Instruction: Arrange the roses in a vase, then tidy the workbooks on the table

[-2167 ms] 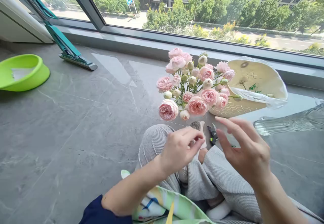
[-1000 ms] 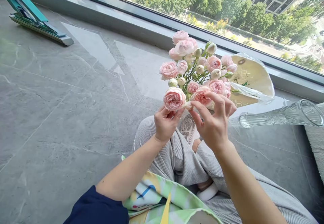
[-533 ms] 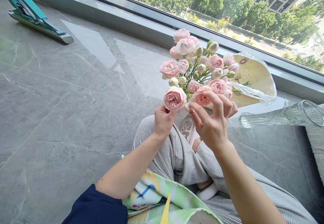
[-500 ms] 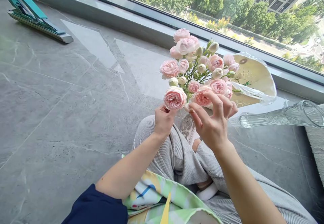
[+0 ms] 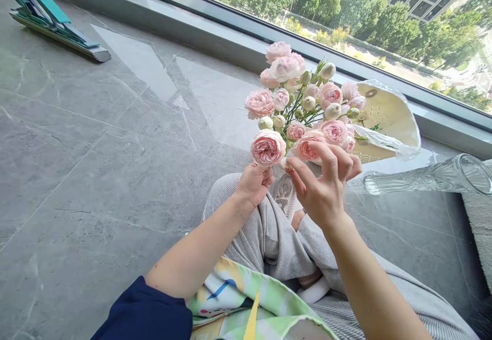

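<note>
A loose bouquet of pink roses (image 5: pixel 286 68) with pale buds and green stems stands in front of my crossed legs; its lower stems are hidden. My left hand (image 5: pixel 255 181) is closed just below a large pink rose (image 5: pixel 268 147) at the near left, and its grip on the stem is mostly covered. My right hand (image 5: pixel 325 186) pinches a small whitish bud (image 5: pixel 285 163) between thumb and forefinger, beside that rose. Its other fingers curve over another pink rose (image 5: pixel 309 146).
A clear glass vase (image 5: pixel 418 176) lies on its side at the right. Behind the flowers is a cream basket-like wrapper (image 5: pixel 388 106) with plastic edging. A teal mop (image 5: pixel 57 32) rests on the grey tiled floor (image 5: pixel 96 176) at the upper left, near the window.
My left hand has shifted slightly right and its fingers have curled in more. The flowers sit a little further right. My right hand keeps its pinch almost unmoved.
</note>
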A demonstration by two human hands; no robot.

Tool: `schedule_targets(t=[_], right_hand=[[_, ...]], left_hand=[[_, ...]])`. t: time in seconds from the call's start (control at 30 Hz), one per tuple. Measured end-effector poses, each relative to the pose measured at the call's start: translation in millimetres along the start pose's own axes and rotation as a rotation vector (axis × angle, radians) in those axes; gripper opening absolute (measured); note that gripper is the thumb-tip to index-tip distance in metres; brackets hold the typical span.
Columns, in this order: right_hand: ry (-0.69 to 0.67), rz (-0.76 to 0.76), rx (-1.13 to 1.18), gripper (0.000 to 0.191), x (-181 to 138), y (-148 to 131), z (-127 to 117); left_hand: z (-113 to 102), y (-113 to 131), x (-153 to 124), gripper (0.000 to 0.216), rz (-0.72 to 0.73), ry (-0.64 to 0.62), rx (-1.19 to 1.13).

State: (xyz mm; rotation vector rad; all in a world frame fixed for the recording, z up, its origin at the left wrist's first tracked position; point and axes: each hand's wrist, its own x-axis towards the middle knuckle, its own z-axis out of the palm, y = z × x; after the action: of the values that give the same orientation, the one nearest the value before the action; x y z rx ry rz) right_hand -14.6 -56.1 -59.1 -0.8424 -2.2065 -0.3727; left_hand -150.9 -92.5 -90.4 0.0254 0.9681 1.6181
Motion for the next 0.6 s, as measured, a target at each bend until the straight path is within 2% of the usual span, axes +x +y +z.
schedule_targets(t=[0.1, 0.27, 0.43, 0.6], right_hand=[[-0.017, -0.006, 0.022, 0.012, 0.5, -0.1, -1.6], [-0.058, -0.035, 0.026, 0.025, 4.1, -2.6, -2.0], [-0.047, -0.018, -0.009, 0.014, 6.2, -5.1, 1.4], [-0.024, 0.001, -0.005, 0.010, 3.9, -4.6, 3.5]], left_hand=[[0.4, 2.3, -0.3, 0.047, -0.038, -0.014, -0.015], [0.5, 2.6, -1.6, 0.053, 0.036, -0.030, 0.022], [-1.3, -0.2, -0.4, 0.056, 0.077, -0.056, 0.039], [-1.2, -0.4, 0.9, 0.054, 0.027, -0.031, 0.000]])
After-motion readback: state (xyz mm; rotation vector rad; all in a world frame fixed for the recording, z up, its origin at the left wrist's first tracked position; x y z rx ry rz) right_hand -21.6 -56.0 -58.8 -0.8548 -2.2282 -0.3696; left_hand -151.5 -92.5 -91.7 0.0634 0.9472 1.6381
